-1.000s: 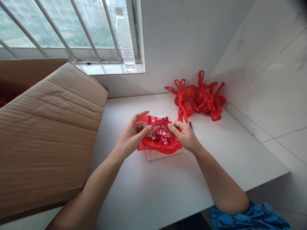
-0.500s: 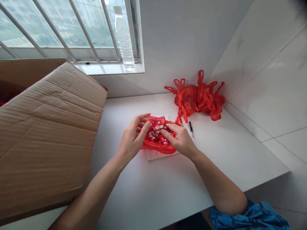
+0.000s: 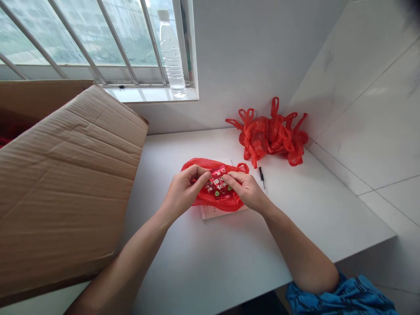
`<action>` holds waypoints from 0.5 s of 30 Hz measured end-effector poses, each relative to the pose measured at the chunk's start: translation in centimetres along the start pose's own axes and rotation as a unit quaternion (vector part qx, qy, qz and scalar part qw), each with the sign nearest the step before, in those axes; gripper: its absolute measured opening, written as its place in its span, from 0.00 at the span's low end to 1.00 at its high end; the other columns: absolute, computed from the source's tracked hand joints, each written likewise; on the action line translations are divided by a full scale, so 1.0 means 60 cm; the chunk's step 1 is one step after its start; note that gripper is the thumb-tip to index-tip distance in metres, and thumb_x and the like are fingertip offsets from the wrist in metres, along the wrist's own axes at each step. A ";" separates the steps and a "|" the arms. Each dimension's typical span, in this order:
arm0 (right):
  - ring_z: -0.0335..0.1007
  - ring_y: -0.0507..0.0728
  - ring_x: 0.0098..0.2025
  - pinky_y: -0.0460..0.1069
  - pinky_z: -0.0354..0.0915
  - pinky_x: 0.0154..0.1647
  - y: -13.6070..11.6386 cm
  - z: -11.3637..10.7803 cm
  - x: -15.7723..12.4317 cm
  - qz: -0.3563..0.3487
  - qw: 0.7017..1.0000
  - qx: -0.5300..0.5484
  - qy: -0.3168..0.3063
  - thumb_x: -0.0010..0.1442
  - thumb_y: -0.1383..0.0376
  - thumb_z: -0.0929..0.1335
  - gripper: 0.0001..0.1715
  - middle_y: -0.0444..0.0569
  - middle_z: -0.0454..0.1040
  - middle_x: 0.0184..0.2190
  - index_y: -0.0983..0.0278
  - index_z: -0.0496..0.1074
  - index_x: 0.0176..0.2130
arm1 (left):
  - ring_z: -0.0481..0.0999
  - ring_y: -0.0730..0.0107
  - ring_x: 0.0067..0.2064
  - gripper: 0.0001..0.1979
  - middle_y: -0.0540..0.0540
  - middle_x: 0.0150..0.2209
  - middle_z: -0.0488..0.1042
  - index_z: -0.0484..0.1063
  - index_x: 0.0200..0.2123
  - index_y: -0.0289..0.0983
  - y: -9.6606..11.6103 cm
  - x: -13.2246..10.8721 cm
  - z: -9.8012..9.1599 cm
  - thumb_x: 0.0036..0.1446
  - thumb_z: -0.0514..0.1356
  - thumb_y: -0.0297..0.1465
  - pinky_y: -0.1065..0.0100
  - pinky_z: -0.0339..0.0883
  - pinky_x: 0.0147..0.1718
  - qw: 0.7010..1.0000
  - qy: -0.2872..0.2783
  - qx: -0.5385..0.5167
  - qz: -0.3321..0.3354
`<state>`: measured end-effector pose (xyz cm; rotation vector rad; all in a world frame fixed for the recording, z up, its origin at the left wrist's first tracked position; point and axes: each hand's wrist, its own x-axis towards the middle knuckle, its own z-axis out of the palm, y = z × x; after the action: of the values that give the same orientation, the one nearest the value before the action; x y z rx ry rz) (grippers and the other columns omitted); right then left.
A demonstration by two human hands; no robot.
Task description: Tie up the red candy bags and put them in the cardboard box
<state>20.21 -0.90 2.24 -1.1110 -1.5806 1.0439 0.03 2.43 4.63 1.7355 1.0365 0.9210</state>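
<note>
A thin red plastic bag (image 3: 215, 202) lies on the white table (image 3: 229, 262) over a sheet of white paper (image 3: 213, 213). Inside it shows a red printed packet (image 3: 219, 186). My left hand (image 3: 183, 192) pinches the bag's left side, fingers closed on the plastic. My right hand (image 3: 246, 190) grips the bag's right side, fingertips pressed on the packet through the plastic. Both hands meet over the bag's middle.
A large cardboard box (image 3: 65, 183) fills the left side, its flap tilted over the table. A heap of red plastic bags (image 3: 272, 133) lies at the back right by the tiled wall. A small black pen (image 3: 261, 174) lies near the bag. A water bottle (image 3: 170, 48) stands on the window sill.
The bag's mouth, held open a second ago, has been drawn together over the packets. Both hands moved closer and lower onto the bag.
</note>
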 end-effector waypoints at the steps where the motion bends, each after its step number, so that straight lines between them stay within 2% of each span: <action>1: 0.62 0.53 0.31 0.48 0.60 0.33 0.000 0.000 0.000 -0.003 1.000 -0.004 0.000 0.69 0.51 0.63 0.22 0.43 0.67 0.27 0.62 0.70 0.30 | 0.69 0.74 0.30 0.16 0.50 0.29 0.72 0.71 0.32 0.36 0.002 0.000 -0.001 0.62 0.60 0.43 0.72 0.63 0.29 1.000 -0.004 -0.011 -0.003; 9: 0.70 0.56 0.35 0.50 0.66 0.39 0.004 -0.002 0.000 0.006 1.000 -0.010 0.010 0.69 0.50 0.63 0.23 0.46 0.74 0.31 0.62 0.76 0.32 | 0.70 0.73 0.28 0.17 0.50 0.27 0.73 0.71 0.30 0.36 0.012 0.000 0.001 0.60 0.62 0.44 0.72 0.64 0.28 0.998 -0.007 -0.052 -0.021; 15: 0.74 0.59 0.43 0.51 0.70 0.45 0.006 -0.005 0.002 0.022 0.999 0.025 0.007 0.70 0.48 0.60 0.24 0.47 0.78 0.39 0.59 0.76 0.44 | 0.74 0.69 0.31 0.17 0.47 0.30 0.76 0.73 0.32 0.36 0.008 0.000 0.001 0.60 0.63 0.45 0.69 0.68 0.30 0.997 0.019 -0.067 -0.036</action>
<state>20.56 -0.68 2.02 -1.1207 -1.5168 1.0956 0.22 2.31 5.03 1.5660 1.0307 0.9586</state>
